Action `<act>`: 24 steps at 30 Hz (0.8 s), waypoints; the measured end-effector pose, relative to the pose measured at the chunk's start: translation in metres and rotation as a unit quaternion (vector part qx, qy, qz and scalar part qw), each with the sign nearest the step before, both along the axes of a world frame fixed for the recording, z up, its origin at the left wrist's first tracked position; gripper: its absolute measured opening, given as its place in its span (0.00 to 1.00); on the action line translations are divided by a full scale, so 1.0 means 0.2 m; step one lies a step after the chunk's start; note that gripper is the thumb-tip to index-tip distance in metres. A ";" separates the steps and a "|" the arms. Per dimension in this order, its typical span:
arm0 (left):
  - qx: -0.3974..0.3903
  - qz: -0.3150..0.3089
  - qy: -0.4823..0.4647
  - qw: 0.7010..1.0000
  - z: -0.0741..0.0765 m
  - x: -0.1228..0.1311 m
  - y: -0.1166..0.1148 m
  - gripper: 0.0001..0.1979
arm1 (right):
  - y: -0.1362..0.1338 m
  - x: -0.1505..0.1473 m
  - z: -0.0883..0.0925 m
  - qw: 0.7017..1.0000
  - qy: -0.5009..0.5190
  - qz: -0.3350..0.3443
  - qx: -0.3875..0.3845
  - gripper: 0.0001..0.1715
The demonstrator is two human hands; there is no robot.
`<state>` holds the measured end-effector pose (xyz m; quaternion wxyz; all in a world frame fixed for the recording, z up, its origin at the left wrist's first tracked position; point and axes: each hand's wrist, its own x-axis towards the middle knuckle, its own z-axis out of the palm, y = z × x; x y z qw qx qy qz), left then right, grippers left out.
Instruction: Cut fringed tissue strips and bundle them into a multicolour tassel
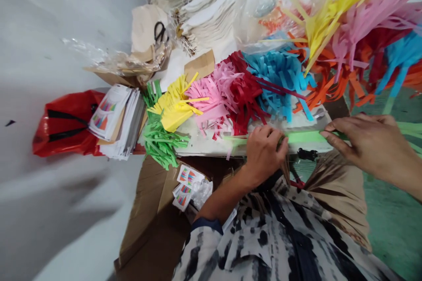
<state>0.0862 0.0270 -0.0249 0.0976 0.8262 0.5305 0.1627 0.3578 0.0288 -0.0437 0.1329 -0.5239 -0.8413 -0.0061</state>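
A pale green strip of fringed tissue paper (303, 136) stretches along the table's near edge between my two hands. My left hand (264, 151) is closed on its left part, fingers curled over the paper. Farther right, my right hand (372, 142) pinches the strip between thumb and fingers, and loose green fringe shows past that hand. Just beyond my left hand lie fringed paper bunches in dark red (242, 92), pink (214, 90) and blue (277, 68). A yellow bunch (173, 103) and a green bunch (161, 140) sit to the left.
Long yellow (332, 13) and pink tassels (379, 22) pile at the far right. Stacked pale paper (207, 13), black-handled scissors (160, 31) and a clear bag (253, 0) lie behind. Printed cards (112, 112) rest by a red bag (66, 123). A cardboard box (145, 206) stands below.
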 end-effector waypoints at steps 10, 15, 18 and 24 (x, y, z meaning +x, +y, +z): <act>0.000 0.011 0.033 0.999 -0.01 0.01 0.04 0.11 | -0.01 -0.06 0.04 0.997 -0.067 -0.034 0.003 0.26; 0.018 0.018 0.039 0.999 -0.02 0.03 0.05 0.10 | -0.02 -0.10 0.04 0.996 -0.082 -0.045 0.017 0.23; 0.049 0.025 0.067 0.996 -0.02 0.04 0.04 0.10 | -0.04 -0.13 0.05 0.993 -0.091 -0.067 0.040 0.23; 0.161 -0.180 0.105 0.965 -0.02 0.04 0.03 0.18 | -0.10 0.03 0.01 0.991 -0.030 -0.107 0.073 0.26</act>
